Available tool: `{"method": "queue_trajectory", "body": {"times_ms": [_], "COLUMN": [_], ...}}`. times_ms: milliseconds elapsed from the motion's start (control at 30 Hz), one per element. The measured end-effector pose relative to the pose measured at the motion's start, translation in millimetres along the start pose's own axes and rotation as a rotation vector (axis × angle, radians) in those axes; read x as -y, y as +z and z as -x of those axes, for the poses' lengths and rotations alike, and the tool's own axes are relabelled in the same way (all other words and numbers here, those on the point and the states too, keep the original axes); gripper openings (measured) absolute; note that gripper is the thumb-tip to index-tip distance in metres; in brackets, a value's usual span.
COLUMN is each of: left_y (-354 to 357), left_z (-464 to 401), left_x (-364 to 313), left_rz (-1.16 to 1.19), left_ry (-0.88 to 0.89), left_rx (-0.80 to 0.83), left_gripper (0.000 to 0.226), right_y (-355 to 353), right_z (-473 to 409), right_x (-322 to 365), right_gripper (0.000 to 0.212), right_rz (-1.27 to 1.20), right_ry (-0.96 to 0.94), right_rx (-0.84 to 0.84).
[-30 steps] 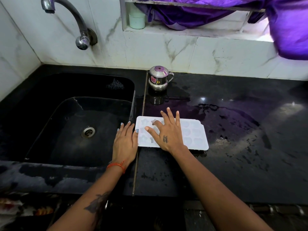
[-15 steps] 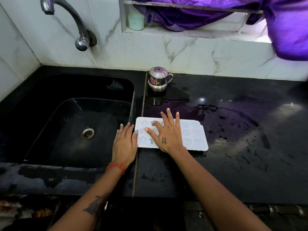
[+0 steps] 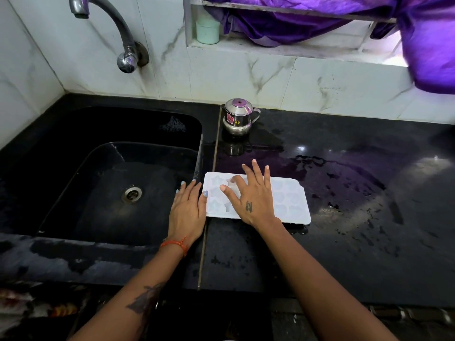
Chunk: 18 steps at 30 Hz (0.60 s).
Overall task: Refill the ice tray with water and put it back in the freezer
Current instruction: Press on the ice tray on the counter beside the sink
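A white ice tray (image 3: 288, 200) with star and shell shaped cells lies flat on the wet black counter (image 3: 357, 217), just right of the sink. My right hand (image 3: 251, 198) presses down on its left half with fingers spread and straight. My left hand (image 3: 187, 210) lies flat against the tray's left edge, thumb touching the rim, fingers straight over the sink's edge. The tap (image 3: 108, 28) curves out from the wall above the sink's far left; no water runs from it.
The black sink (image 3: 73, 183) with its steel drain (image 3: 132, 193) fills the left. A small steel pot (image 3: 238, 116) stands behind the tray near the wall. A mint cup (image 3: 208, 32) sits on the window ledge under purple cloth (image 3: 344, 18).
Both hands stay in place on the tray; the right fingers shifted slightly. The tray has not moved.
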<state>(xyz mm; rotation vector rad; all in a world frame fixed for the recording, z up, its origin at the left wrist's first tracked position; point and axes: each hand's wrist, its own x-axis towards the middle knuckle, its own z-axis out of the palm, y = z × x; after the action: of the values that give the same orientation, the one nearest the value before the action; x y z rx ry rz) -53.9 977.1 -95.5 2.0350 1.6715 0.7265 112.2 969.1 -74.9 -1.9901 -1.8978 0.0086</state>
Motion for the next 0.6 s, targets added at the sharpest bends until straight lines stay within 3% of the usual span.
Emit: {"method": "queue_trajectory", "body": {"times_ms": [267,600], "left_y": [1,3], "left_z": [0,-2], "left_x": [2,5], "left_rz": [0.022,0.067], "left_ry": [0.015,-0.002], "left_rx": [-0.015,-0.031], "left_gripper": [0.065,0.052], "right_y": [-2,10], "right_z": [-9,-12], "right_x": [18,26], "right_gripper": [0.065,0.087], "right_rz": [-0.086,-0.017], "right_ry": [-0.03,-0.076], "right_rx": [-0.059,0.058]}}
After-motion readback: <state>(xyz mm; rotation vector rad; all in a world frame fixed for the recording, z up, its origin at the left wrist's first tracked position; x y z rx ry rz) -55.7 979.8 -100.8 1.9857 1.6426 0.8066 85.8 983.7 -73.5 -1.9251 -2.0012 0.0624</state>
